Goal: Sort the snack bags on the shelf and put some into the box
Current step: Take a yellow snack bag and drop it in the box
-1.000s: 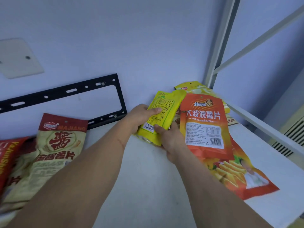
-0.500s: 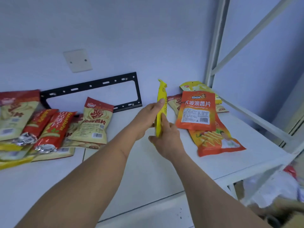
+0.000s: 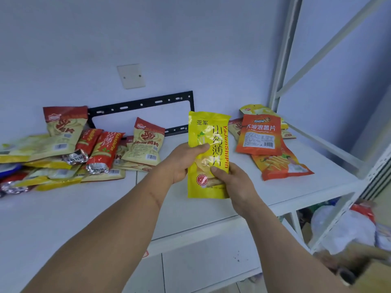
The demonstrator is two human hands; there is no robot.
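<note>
Both hands on the yellow bag above the shelf, left hand gripping its edge, right hand pinching lower down; best keep it flat and upright, then lower it toward the box bottom right.

We face a pale blue-white wall bearing a blank cover plate and a black metal mounting bracket. At right, a white upright post with diagonal braces.
</note>
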